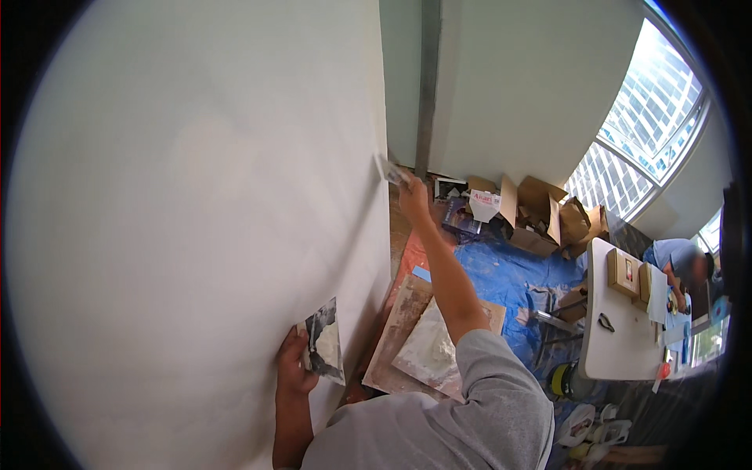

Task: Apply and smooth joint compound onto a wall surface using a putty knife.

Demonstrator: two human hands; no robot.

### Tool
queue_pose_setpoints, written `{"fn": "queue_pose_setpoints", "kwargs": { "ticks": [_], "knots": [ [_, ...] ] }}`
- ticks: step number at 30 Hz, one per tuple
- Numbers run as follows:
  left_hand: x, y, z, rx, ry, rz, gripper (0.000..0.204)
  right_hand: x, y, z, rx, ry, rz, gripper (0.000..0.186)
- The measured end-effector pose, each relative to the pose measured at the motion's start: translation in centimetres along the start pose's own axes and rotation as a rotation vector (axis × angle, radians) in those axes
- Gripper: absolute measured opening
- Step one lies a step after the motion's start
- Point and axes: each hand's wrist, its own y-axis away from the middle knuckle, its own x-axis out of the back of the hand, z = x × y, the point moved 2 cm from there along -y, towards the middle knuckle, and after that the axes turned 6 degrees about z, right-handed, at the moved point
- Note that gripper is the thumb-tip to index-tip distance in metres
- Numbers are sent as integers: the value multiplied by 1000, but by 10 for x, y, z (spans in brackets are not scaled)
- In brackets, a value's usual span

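Note:
My right hand (411,192) grips a putty knife (385,168), its blade held against the upper right edge of the pale plastered wall (204,157), with my forearm stretched up from the lower right. Lower down, close to the wall, my left hand (296,360) holds a rectangular flat metal plate (325,345), smeared dark in places and carrying a patch of off-white compound. The knife casts a long soft shadow on the wall.
Compound-covered boards (384,368) lie on blue sheeting (509,274) below. Cardboard boxes (534,239) line the far wall by a window (650,102). At right, a co-worker (662,258) bends over a white table (611,345) holding boxes, pliers and paper. A bucket (572,380) stands beside it.

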Motion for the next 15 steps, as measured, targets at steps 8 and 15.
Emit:
{"fn": "queue_pose_setpoints", "kwargs": {
  "ticks": [8,15],
  "knots": [
    [0,0,-2,-11,19,71,30,9,-55,-113,87,-22,360,36],
    [-2,0,-2,-24,32,54,32,-7,-13,-163,322,52,408,35]
  ]
}}
